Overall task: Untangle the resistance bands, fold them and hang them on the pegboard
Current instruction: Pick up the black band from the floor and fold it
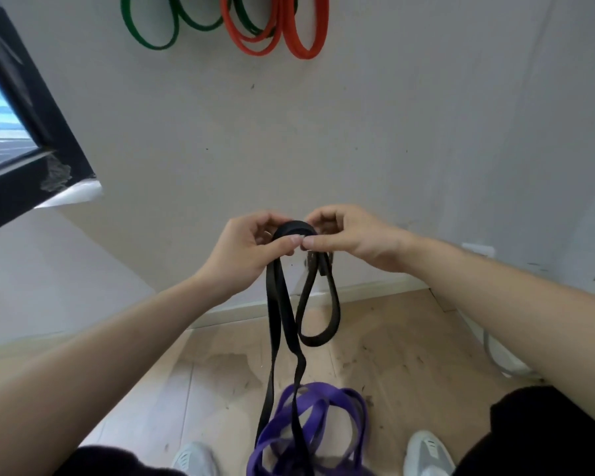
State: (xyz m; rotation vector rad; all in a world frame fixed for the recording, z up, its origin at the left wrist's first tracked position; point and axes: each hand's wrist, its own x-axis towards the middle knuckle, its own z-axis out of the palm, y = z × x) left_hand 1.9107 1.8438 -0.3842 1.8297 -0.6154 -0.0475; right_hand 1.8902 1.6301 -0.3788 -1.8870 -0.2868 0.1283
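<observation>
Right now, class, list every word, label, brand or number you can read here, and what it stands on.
No text can be read.
Black band: a pale mark just below the right hand, too blurred to read.
Green bands, red bands, purple band: no print visible.

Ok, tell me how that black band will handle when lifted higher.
Probably floppy: the black band droops limply below the left hand and right hand. Likely light: a pinch holds it. May snag: its tail crosses the purple band.
</observation>
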